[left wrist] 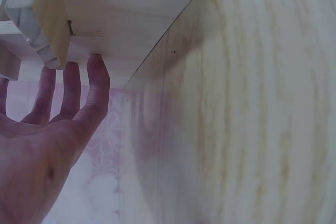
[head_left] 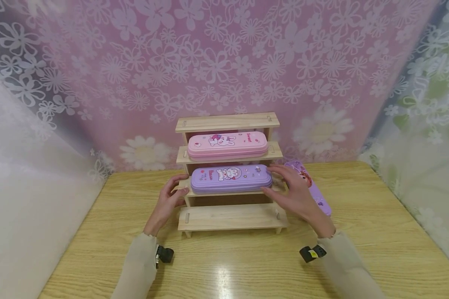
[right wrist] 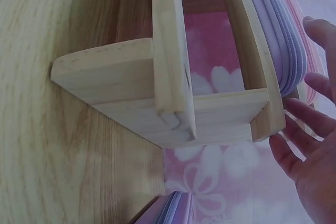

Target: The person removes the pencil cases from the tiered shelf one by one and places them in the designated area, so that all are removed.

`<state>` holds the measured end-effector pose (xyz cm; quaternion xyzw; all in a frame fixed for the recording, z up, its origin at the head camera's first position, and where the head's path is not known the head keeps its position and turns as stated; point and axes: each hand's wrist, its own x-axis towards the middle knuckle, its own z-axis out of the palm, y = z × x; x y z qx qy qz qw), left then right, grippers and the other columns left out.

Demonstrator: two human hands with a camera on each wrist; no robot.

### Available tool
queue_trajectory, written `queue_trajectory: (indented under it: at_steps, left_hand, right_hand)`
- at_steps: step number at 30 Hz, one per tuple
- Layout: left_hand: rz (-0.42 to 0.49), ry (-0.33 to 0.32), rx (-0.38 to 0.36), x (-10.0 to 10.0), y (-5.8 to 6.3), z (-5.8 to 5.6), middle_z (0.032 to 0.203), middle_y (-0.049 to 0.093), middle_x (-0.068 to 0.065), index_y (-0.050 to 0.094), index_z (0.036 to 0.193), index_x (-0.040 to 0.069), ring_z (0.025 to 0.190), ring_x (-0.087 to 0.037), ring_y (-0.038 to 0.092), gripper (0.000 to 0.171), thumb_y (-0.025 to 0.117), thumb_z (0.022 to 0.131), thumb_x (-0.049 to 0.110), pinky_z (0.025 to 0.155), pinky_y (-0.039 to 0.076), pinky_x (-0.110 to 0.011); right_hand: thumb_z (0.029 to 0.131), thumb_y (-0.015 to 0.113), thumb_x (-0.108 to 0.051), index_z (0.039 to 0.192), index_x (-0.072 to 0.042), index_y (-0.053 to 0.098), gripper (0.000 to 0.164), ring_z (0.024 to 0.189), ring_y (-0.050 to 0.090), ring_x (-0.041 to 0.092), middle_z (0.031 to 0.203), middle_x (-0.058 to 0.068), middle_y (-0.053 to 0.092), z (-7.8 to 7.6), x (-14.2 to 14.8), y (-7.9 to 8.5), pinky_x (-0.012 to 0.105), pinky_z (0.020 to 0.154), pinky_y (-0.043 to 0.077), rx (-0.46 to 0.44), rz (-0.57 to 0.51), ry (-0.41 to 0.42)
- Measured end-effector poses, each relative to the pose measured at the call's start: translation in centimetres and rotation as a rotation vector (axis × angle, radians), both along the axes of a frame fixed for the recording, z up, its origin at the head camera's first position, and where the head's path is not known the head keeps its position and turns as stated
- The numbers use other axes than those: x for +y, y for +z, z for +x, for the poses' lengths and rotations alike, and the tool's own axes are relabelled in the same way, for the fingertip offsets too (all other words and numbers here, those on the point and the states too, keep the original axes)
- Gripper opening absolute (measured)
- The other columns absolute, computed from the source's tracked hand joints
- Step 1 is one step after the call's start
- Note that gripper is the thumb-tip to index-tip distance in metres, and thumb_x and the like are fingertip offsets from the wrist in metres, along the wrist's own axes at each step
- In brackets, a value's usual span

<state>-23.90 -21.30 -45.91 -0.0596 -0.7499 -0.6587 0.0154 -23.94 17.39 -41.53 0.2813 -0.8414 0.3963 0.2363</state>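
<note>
A wooden tiered display stand [head_left: 232, 216] has a purple pencil case [head_left: 232, 178] with a cartoon bunny lying on one of its middle steps. On the step above lies a pink pencil case [head_left: 228, 144]. My left hand [head_left: 170, 199] is at the left end of the purple case's step; in the left wrist view, its fingers [left wrist: 97, 85] reach to the stand's side. My right hand [head_left: 293, 189] is spread at the case's right end. The right wrist view shows its fingertips at the step's end and its thumb apart from the case.
Right of the stand, another purple pencil case [head_left: 316, 193] with a red-haired figure lies on the wood-grain table [head_left: 217, 265], partly behind my right hand. A pink floral curtain [head_left: 224, 62] hangs behind, with pale sheets at both sides.
</note>
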Motion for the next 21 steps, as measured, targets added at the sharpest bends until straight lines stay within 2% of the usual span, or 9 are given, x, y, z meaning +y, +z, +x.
queue_trajectory:
  at_steps: [4, 7, 13, 18, 21]
  left_hand:
    - [0.004, -0.003, -0.003, 0.09, 0.03, -0.06, 0.151, 0.045, -0.011, 0.052, 0.143, 0.014, 0.106, -0.014, 0.059, 0.043, 0.062, 0.102, 0.018, 0.080, 0.058, -0.036]
    - [0.004, -0.010, -0.005, 0.17, 0.08, -0.11, 0.151, 0.045, -0.011, 0.052, 0.143, 0.015, 0.104, -0.013, 0.060, 0.043, 0.062, 0.102, 0.019, 0.080, 0.058, -0.036]
    - [0.001, 0.001, -0.011, 0.18, 0.05, -0.08, 0.152, 0.044, -0.010, 0.052, 0.143, 0.015, 0.105, -0.014, 0.059, 0.043, 0.062, 0.101, 0.019, 0.080, 0.058, -0.036]
    - [0.008, 0.001, -0.008, 0.06, -0.01, -0.03, 0.152, 0.045, -0.009, 0.052, 0.143, 0.015, 0.103, -0.012, 0.059, 0.042, 0.062, 0.102, 0.018, 0.079, 0.058, -0.035]
    - [0.003, 0.001, 0.001, -0.01, -0.07, -0.02, 0.152, 0.045, -0.010, 0.052, 0.143, 0.014, 0.103, -0.013, 0.059, 0.042, 0.061, 0.102, 0.018, 0.079, 0.058, -0.036]
  right_hand:
    - [0.079, 0.088, -0.016, 0.131, -0.005, 0.066, 0.057, 0.127, 0.059, 0.034, 0.135, 0.017, 0.065, -0.36, -0.35, -0.02, 0.050, 0.098, 0.051, -0.037, 0.016, 0.000]
    - [0.080, 0.087, -0.016, 0.131, -0.006, 0.066, 0.056, 0.127, 0.059, 0.034, 0.134, 0.016, 0.065, -0.63, -0.42, -0.12, 0.051, 0.101, 0.048, -0.053, 0.020, 0.003]
    - [0.078, 0.089, -0.016, 0.127, -0.009, 0.067, 0.054, 0.121, 0.061, 0.028, 0.130, 0.012, 0.067, -0.97, -0.45, -0.32, 0.042, 0.098, 0.051, -0.061, 0.012, 0.016]
    - [0.071, 0.094, -0.016, 0.115, -0.009, 0.066, 0.052, 0.109, 0.060, 0.019, 0.117, 0.006, 0.067, -0.91, -0.63, -0.33, 0.034, 0.093, 0.047, -0.051, -0.021, 0.044]
    - [0.069, 0.096, -0.016, 0.115, -0.008, 0.065, 0.057, 0.105, 0.058, 0.017, 0.115, 0.005, 0.066, -0.85, -0.74, -0.33, 0.032, 0.090, 0.048, -0.072, -0.040, 0.067]
